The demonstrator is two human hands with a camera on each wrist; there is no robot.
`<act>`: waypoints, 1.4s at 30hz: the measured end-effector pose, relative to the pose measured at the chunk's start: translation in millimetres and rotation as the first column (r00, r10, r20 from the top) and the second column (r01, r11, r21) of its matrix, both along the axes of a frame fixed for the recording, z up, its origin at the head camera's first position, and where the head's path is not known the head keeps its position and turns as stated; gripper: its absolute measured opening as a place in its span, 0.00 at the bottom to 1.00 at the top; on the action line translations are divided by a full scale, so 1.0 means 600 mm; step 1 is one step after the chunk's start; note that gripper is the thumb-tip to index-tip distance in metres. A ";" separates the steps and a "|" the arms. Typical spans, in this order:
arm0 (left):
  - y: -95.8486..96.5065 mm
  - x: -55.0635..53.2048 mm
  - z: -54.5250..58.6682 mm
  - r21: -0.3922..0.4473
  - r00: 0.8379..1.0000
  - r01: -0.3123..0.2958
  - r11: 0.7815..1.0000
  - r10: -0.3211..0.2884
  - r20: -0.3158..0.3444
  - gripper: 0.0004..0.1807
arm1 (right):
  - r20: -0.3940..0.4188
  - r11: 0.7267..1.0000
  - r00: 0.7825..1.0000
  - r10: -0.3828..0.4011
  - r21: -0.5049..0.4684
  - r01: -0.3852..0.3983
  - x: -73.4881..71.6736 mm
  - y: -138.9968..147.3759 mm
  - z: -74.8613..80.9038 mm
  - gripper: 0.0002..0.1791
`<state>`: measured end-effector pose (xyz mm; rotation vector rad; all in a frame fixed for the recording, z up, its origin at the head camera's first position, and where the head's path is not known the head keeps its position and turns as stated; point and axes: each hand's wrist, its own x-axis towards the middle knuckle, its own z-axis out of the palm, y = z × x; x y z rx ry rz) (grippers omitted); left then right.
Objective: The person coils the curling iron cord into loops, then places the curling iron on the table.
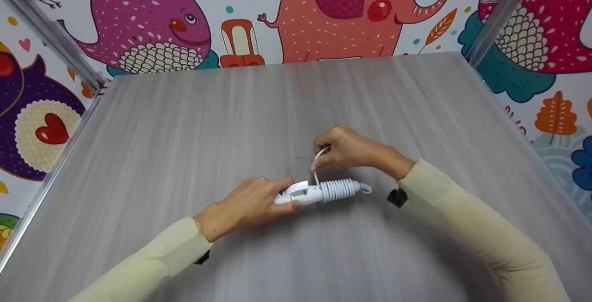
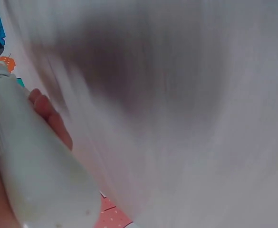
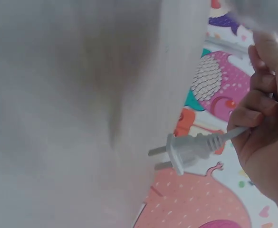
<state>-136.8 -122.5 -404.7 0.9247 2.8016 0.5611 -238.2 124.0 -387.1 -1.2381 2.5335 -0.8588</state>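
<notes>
A white corded appliance, shaped like a curling iron with a raised lever, is held above the table. My left hand grips its body, thumb on the near side and fingers on the far side. In the left wrist view its smooth, widening body fills the lower left. White cord is wound in several turns round the handle, with a ribbed cord guard looping at the right end. My right hand pinches the cord's loose end, drawn up from the coil. A two-pin plug sticks out from its curled fingers in the right wrist view.
Beneath both hands lies a grey wood-grain table. Walls printed with cartoon animals stand at its back and sides, with metal posts at the back corners. Small black devices sit at the cream sleeve cuffs.
</notes>
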 end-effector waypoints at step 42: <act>-0.022 -0.030 0.014 -0.003 0.946 -0.298 0.955 0.295 -0.134 0.19 | 0.173 0.970 0.970 -0.168 -0.144 0.194 0.080 -0.004 0.009 0.12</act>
